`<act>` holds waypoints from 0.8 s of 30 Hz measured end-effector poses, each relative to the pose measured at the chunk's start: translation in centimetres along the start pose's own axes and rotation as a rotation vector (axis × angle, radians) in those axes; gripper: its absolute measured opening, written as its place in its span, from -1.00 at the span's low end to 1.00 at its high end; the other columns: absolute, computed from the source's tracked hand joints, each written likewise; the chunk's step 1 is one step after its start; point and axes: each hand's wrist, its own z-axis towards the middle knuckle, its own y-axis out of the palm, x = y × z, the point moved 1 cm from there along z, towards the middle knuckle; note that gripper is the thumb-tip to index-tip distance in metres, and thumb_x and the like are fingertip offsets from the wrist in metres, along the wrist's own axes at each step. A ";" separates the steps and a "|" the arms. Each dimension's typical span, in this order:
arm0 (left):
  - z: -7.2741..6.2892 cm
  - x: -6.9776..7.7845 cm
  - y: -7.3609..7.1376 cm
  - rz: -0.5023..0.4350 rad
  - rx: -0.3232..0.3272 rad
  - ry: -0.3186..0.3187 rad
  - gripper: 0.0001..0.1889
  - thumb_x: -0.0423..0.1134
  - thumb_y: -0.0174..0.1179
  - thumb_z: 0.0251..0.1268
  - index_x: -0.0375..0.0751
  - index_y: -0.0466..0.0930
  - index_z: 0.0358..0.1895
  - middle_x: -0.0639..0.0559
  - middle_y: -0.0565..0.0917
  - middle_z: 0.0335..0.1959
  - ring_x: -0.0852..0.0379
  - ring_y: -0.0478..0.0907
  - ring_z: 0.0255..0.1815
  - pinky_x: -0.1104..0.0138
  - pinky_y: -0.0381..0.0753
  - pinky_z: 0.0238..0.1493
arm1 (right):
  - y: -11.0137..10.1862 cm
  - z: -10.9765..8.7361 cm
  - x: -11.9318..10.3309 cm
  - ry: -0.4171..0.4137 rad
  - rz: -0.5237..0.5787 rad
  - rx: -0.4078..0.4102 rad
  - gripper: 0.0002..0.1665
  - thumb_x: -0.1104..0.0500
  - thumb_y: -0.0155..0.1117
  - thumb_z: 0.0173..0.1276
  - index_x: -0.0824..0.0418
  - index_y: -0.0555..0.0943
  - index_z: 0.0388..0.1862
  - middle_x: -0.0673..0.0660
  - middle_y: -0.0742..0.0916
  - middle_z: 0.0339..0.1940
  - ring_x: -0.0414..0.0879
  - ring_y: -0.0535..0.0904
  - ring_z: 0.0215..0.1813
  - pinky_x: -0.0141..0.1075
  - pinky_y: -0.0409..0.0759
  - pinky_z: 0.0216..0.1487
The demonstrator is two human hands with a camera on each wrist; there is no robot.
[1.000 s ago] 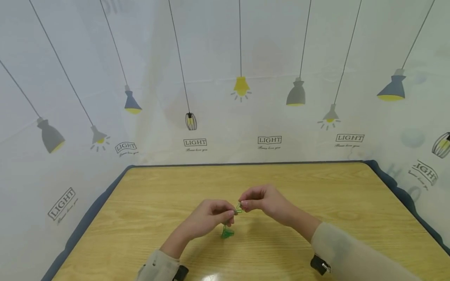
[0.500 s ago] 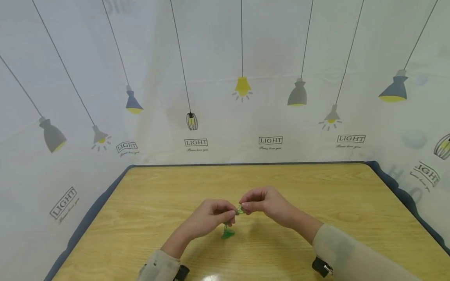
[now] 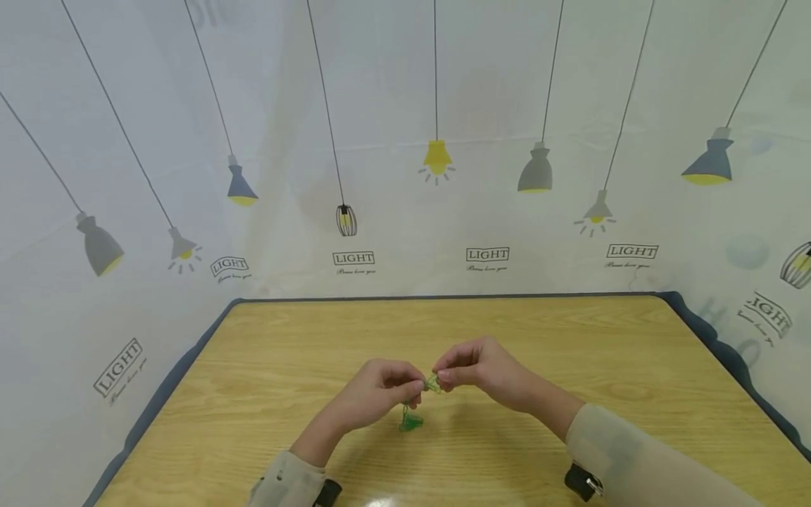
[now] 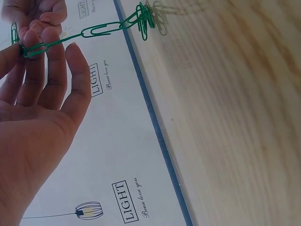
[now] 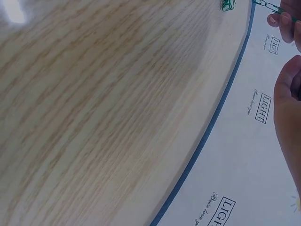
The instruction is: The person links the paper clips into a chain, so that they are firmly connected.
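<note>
A chain of green paper clips (image 4: 101, 30) hangs from my left hand (image 3: 380, 394), which pinches its upper end between thumb and fingers. The lower end gathers into a small green bunch (image 3: 411, 422) at the tabletop. My right hand (image 3: 488, 370) is close beside the left, thumb and index finger together on a green paper clip (image 3: 434, 384) between the two hands. In the left wrist view that paper clip (image 4: 14, 33) stands upright at the left thumb tip. Whether it is linked to the chain is hidden by the fingertips. The right wrist view shows the right hand (image 5: 288, 106) only partly.
The wooden table (image 3: 285, 352) has a dark blue edge (image 3: 405, 297) at the back. Behind it hangs a white cloth (image 3: 393, 84) printed with lamps. Black straps (image 3: 581, 482) are on both wrists, by the sleeves.
The paper clip between the hands has turned, its free part now pointing lower. My right hand has shifted slightly right and down. My left hand keeps its hold on the chain.
</note>
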 end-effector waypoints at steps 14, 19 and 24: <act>-0.2 0.1 0.1 0.009 0.007 -0.005 -0.78 -0.15 0.19 0.65 -0.19 0.77 -0.03 -0.17 0.77 -0.25 0.08 0.70 -0.21 0.06 0.77 -0.03 | -0.6 -0.5 0.2 0.019 0.035 -0.030 -0.68 0.21 0.36 0.54 0.46 0.72 0.07 -0.01 0.83 -0.17 -0.11 0.75 -0.08 0.01 0.75 0.19; 0.0 -0.2 0.1 -0.003 -0.008 -0.001 -0.75 -0.13 0.18 0.66 -0.21 0.76 0.00 -0.07 0.74 -0.30 0.13 0.70 -0.23 0.13 0.77 -0.04 | -1.1 -1.0 0.0 0.000 0.027 0.013 -0.67 0.22 0.35 0.55 0.49 0.69 0.08 -0.04 0.81 -0.18 -0.15 0.75 -0.09 -0.11 0.77 0.14; 0.2 -0.1 0.2 0.022 -0.019 0.003 -0.74 -0.09 0.16 0.67 -0.16 0.77 0.01 0.03 0.68 -0.38 0.17 0.66 -0.32 0.15 0.73 -0.14 | -1.7 -1.3 0.3 -0.008 0.002 0.044 -0.67 0.21 0.33 0.57 0.48 0.69 0.08 -0.03 0.81 -0.19 -0.16 0.76 -0.09 -0.20 0.78 0.10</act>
